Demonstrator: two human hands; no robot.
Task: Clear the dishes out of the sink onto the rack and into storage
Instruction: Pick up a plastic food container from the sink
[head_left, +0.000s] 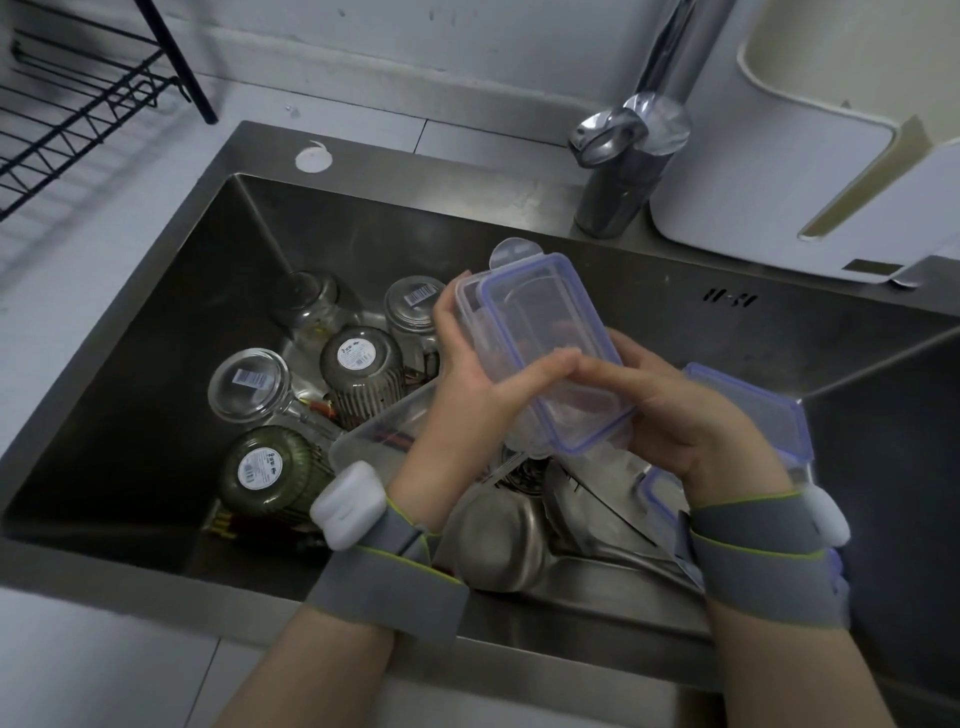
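Pale bench (104, 291) around a steel sink (675, 291), black wire rack (78, 119) at the far left corner, chrome tap (623, 156) at the back edge with a white appliance (779, 171) just beside it on the right; held over the middle of the sink, a clear plastic container (540, 338) with a blue-rimmed lid, tilted, one end up and away, the other down toward the wrists; left hand (467, 379) curled round the container's left side, fingers behind it and thumb across the near face; right hand (670, 410) gripping the lower right end, fingertips reaching across the face to meet the left thumb; both wrists wrapped in grey bands carrying white blocks; below and left of the hands, upturned glass jars (249, 384) and ribbed glasses (363, 369) crowded on the sink floor, several with labels on their bases, a green ribbed glass (265, 473) nearest the front wall; an open clear tub (379, 441) under the left wrist; a steel bowl (498, 535) and other metal pieces between the forearms; a second blue-rimmed lid (753, 410) behind the right hand, toward the sink's right side.
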